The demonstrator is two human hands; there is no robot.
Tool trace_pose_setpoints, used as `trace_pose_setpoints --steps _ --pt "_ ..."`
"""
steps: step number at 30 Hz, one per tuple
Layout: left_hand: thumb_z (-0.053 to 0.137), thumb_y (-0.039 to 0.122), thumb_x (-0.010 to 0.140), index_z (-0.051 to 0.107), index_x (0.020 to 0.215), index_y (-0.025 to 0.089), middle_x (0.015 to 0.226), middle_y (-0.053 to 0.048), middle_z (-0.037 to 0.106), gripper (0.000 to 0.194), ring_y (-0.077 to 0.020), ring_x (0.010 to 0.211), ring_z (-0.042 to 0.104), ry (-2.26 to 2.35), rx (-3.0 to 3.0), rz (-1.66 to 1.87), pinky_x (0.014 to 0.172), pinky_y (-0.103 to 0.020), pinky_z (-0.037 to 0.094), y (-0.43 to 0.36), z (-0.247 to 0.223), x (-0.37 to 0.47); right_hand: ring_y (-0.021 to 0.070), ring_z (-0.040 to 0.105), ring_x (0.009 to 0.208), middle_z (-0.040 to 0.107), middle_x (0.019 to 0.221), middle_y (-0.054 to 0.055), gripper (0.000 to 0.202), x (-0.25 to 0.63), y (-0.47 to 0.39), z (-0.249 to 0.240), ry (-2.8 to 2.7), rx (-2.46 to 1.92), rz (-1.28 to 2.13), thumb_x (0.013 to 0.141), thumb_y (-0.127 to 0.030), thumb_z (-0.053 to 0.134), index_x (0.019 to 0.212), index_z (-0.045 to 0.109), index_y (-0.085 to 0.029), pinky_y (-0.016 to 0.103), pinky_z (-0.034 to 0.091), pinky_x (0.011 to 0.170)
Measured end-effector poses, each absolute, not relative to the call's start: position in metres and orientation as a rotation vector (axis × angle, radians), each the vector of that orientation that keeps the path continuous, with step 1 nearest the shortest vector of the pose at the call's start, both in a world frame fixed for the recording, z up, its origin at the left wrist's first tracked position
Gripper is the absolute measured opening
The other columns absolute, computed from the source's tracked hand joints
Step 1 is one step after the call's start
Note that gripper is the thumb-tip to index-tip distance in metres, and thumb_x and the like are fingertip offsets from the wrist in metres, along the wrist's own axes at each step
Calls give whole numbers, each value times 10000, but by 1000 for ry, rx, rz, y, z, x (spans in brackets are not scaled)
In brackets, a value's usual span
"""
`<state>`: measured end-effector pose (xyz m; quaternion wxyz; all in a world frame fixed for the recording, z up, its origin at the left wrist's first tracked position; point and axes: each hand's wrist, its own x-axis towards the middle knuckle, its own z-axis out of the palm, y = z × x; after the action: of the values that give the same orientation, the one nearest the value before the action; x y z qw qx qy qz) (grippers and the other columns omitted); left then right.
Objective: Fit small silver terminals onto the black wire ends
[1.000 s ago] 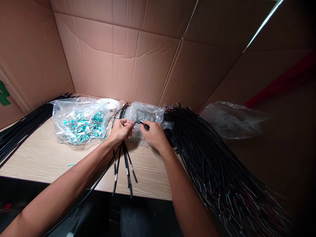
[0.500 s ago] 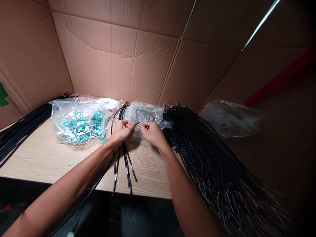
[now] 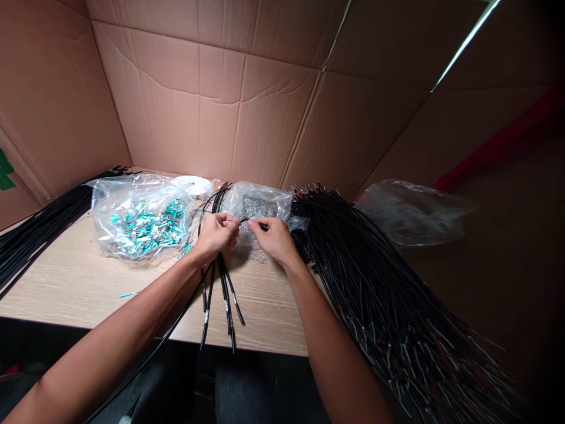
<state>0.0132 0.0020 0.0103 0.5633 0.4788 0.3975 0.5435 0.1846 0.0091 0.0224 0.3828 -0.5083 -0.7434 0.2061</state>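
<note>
My left hand [image 3: 218, 234] pinches a thin black cable [image 3: 244, 219] between thumb and fingertips. Close beside it on the right, my right hand [image 3: 271, 237] is closed on the same cable, whose dark end shows at the fingers. The spot where the fingertips meet is too small to make out. Behind the hands lies a clear bag of small silvery metal pieces [image 3: 260, 207], some spilled in front of it. Beneath my left wrist several black cables [image 3: 225, 288] hang toward the table edge, some with silvery bands near their ends.
At left, a clear bag [image 3: 143, 227] holds teal and silver strips; one strip [image 3: 129, 294] lies loose. A thick bundle of black cables [image 3: 371, 277] covers the right side, with more cables [image 3: 44, 215] at far left. Cardboard walls [image 3: 212, 106] enclose the wooden table [image 3: 66, 282].
My right hand has shifted slightly left, its fingertips closer to my left hand's. Both hands still hold the cable, and everything else looks the same.
</note>
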Motion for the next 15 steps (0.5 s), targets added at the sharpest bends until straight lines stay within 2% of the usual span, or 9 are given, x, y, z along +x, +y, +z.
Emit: trace_pose_setpoints --steps 5,7,9,11,13,15 --pt "843 348 826 571 762 151 530 25 585 342 -82 304 475 933 1131 1284 325 -190 306 1 10 14 204 643 774 778 874 74 281 186 14 16 -1843 -1290 609 930 -404 637 838 811 -204 309 433 684" --pt "852 356 822 575 756 148 518 22 587 352 -83 300 477 931 1149 1279 324 -185 299 2 9 14 183 609 703 745 783 58 280 186 15 14 -1809 -1297 643 910 -411 657 794 801 -201 302 419 652" --pt "857 360 817 580 750 145 508 19 588 357 -88 295 482 934 1162 1272 317 -185 290 2 8 14 146 497 559 625 604 17 301 185 15 13 -1737 -1346 710 891 -432 678 733 774 -195 290 352 556" --pt "857 360 816 584 743 144 508 14 592 356 -98 295 495 931 1166 1263 310 -189 289 3 7 14 111 323 451 426 475 -40 316 184 14 13 -1629 -1391 864 881 -451 690 705 744 -193 284 236 474" --pt "855 352 818 587 735 143 513 7 599 350 -107 301 513 927 1170 1251 308 -191 287 3 7 14 89 191 423 279 454 -80 319 183 13 15 -1513 -1384 1079 882 -450 697 693 710 -194 281 140 442" --pt "853 345 821 590 729 142 516 2 603 345 -110 306 521 929 1175 1240 309 -192 292 3 7 14 75 139 428 231 474 -95 323 183 13 16 -1418 -1340 1264 875 -447 720 679 675 -194 275 96 429"
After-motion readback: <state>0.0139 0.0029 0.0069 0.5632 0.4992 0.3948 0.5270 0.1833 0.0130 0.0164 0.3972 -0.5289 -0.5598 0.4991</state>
